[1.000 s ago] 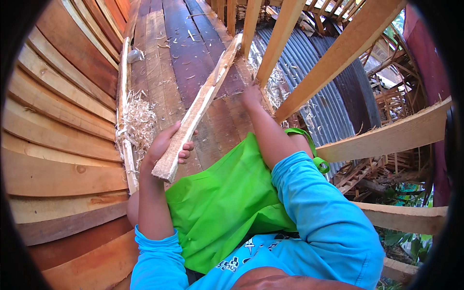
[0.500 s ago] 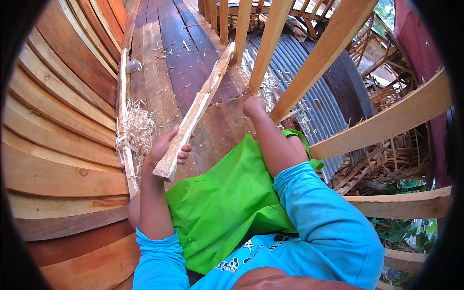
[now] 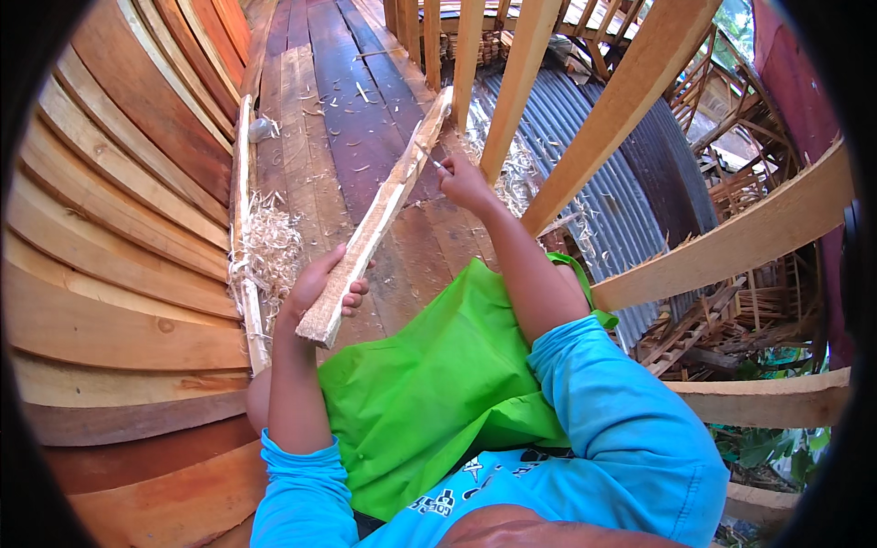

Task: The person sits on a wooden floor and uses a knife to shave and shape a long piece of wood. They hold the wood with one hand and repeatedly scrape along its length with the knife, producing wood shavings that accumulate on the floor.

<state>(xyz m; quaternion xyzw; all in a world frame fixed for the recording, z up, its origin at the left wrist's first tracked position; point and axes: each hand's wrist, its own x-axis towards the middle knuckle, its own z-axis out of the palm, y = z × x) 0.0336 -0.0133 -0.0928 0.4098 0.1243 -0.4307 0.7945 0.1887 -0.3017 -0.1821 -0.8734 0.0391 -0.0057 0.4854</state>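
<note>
A long, rough-cut strip of pale wood (image 3: pixel 379 213) slants up and away from me, its near end close to my lap. Wrapped around its lower part is my left hand (image 3: pixel 327 288), thumb on top and fingers showing on the right side. My right hand (image 3: pixel 464 183) is closed by the strip's far half. From it sticks out a slim knife (image 3: pixel 431 159), its narrow blade against the strip's right side; most of the handle is hidden in my fingers. A green cloth (image 3: pixel 438 365) covers my lap.
Curled wood shavings (image 3: pixel 272 239) lie heaped beside a long pale batten (image 3: pixel 245 228) on the plank floor (image 3: pixel 338 119). A wall of boards (image 3: pixel 119 265) rises on the left. Upright wooden slats (image 3: pixel 521 82) stand at right, with corrugated metal sheet (image 3: pixel 585 164) beyond.
My right hand has come up from low by the slats to the strip, with the knife now showing. My left hand keeps its hold, and the strip has hardly moved.
</note>
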